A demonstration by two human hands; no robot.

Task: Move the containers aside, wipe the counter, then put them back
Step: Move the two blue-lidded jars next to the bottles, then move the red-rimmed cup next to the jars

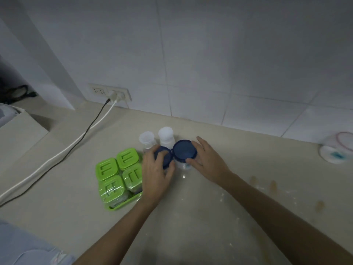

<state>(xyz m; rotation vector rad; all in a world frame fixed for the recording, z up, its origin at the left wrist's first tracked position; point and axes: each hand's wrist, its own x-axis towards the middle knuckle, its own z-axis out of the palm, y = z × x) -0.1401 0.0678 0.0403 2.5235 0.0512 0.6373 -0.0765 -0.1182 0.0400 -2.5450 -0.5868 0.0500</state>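
At about nine o'clock we see a black cable (84, 134) and a white cable (63, 152) running across the beige worktop (191, 217) up to a wall socket (109, 91) at ten o'clock. Nearer the centre, at eight o'clock from our hands, sits a green tray (124, 204) holding four green-lidded square containers (119, 172), packed two by two. Our left hand (154, 173) touches the tray's right side and curls over the smaller blue-lidded jar (163, 155), thumb and fingers closed round its lid. Just behind it, at twelve o'clock, stand two clear bottles with white caps (156, 137), side by side. The larger blue-lidded jar (185, 151) touches the smaller one on its right; our right hand (207, 159) wraps its far side, fingers spread and bent against the lid's rim, thumb at the near edge. Both jars stand upright on the worktop. To the right, at four o'clock, brownish stains (273, 185) and pale specks mark the surface. At the far right, at three o'clock by the tiled wall (210, 64), lies a blurred white round container (336, 150) with a pink rim.
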